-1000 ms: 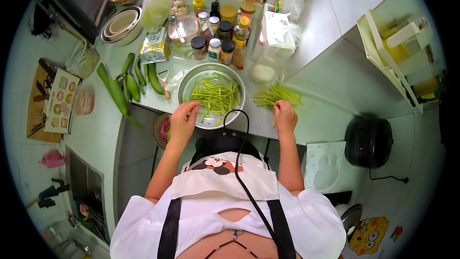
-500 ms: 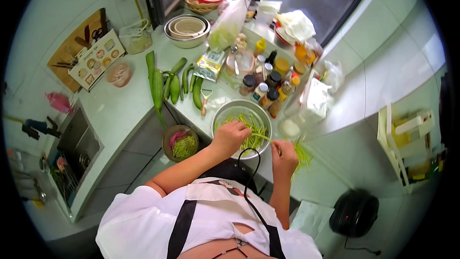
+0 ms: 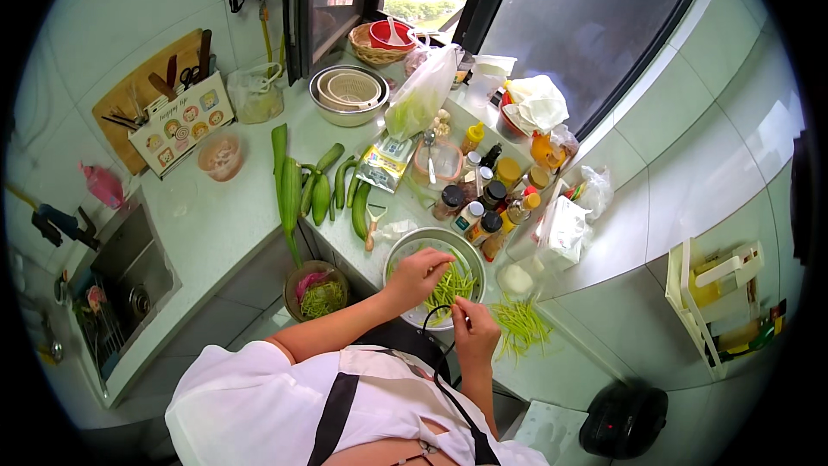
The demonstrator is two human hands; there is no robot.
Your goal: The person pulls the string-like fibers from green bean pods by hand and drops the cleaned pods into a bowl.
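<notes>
Green cut stems [image 3: 459, 286] lie in a round metal bowl [image 3: 460, 241] at the edge of a pale counter [image 3: 207, 217], directly in front of the person. The left hand [image 3: 417, 278] is over the bowl, fingers bent, tips drawn together; the right hand [image 3: 474, 330] makes a similar pinch at the bowl's near right side, a hold that seems suited to thin stems. Whether either has anything between its fingertips, I cannot tell. More stems form a loose pile [image 3: 520, 328] just right of the bowl, probably for easy reach. Low to the left, a bin [image 3: 294, 286] holds green scraps [image 3: 323, 299], likely placed there to catch waste. The counter turns a corner, carrying long green vegetables [image 3: 290, 194], a peeler [image 3: 371, 236] and crowded jars [image 3: 492, 195]. Far left is a steel sink [image 3: 145, 266]; beyond, a dark-framed window [image 3: 552, 26] meets tiled walls [image 3: 690, 95].
</notes>
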